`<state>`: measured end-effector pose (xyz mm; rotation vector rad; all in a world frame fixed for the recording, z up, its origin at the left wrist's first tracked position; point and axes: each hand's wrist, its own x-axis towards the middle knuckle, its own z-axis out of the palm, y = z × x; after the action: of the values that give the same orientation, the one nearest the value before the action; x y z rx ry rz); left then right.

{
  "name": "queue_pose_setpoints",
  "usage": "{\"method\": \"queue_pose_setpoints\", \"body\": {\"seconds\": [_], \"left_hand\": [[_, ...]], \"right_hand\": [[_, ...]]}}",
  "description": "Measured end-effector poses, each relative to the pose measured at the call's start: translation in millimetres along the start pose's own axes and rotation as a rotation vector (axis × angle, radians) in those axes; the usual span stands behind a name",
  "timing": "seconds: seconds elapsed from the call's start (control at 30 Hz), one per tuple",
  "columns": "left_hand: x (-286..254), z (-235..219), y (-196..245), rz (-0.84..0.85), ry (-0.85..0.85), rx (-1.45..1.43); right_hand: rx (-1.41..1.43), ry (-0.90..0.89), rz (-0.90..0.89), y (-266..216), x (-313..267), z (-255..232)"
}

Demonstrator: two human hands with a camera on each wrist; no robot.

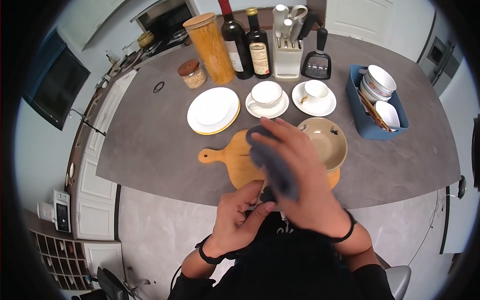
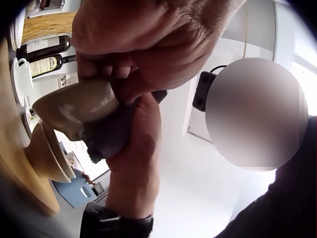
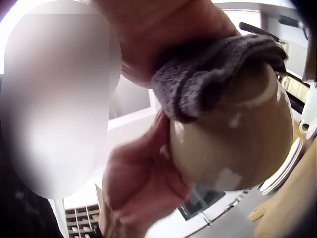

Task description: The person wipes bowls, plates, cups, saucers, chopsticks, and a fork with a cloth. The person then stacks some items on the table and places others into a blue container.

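My left hand [image 1: 234, 220] grips a beige bowl [image 3: 233, 144] by its rim, close in front of my body. In the head view most of that bowl is hidden behind my right hand [image 1: 311, 187]. A dark grey cloth [image 1: 274, 162] is bunched in my right hand, blurred there; in the right wrist view the cloth [image 3: 198, 84] lies against the bowl's base. Beyond my hands, a second beige bowl [image 1: 327, 142] with small dark motifs sits on a round-ended wooden cutting board [image 1: 237, 155].
White plates [image 1: 214, 111] and two cups on saucers [image 1: 269, 107] stand behind the board. Farther back are a pasta jar [image 1: 210, 50], two bottles [image 1: 259, 52] and a knife block [image 1: 287, 62]. A blue basket [image 1: 382, 131] with bowls and chopsticks stands at right.
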<state>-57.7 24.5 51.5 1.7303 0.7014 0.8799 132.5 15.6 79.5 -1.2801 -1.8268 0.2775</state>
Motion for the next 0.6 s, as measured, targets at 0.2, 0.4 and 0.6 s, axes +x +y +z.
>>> {"method": "queue_pose_setpoints", "body": {"seconds": [0.2,0.4,0.6], "left_hand": [[-13,2,-6,-0.002,0.058,-0.511],[6,26,-32,0.307,0.432,-0.693],[27,15,-17,0.302,0.350,0.461]], "right_hand": [[1.051,-0.134,0.392,29,11,-9],[1.231,0.220,0.592,6,-28,49],[1.082,0.003,0.546,-22,-45,44]]}}
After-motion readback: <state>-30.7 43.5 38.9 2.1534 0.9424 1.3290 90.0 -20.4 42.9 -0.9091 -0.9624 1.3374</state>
